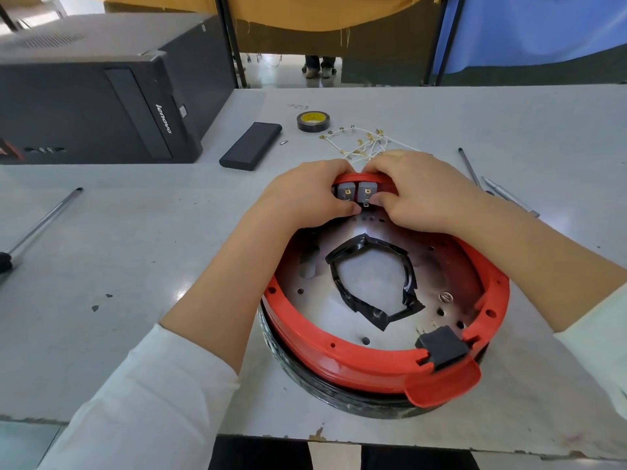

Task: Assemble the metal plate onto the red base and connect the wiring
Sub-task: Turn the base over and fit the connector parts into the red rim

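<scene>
the metal plate [369, 320] lies flat inside the red base [373, 362], which sits on a black ring at the near right of the grey table [135, 252]. going left to right: the left hand [305, 195] curls over the base's far rim, thumb at the left of 2 grey terminal blocks [356, 191]; the right hand [417, 191] curls over the rim beside it, thumb pressing the right block's lower tab. both hands grip the rim there, with no wire visible in them. the white wires [359, 144] with brass ends lie just beyond the fingers, far side, nearer the right hand. i judge wiring not yet begun.
</scene>
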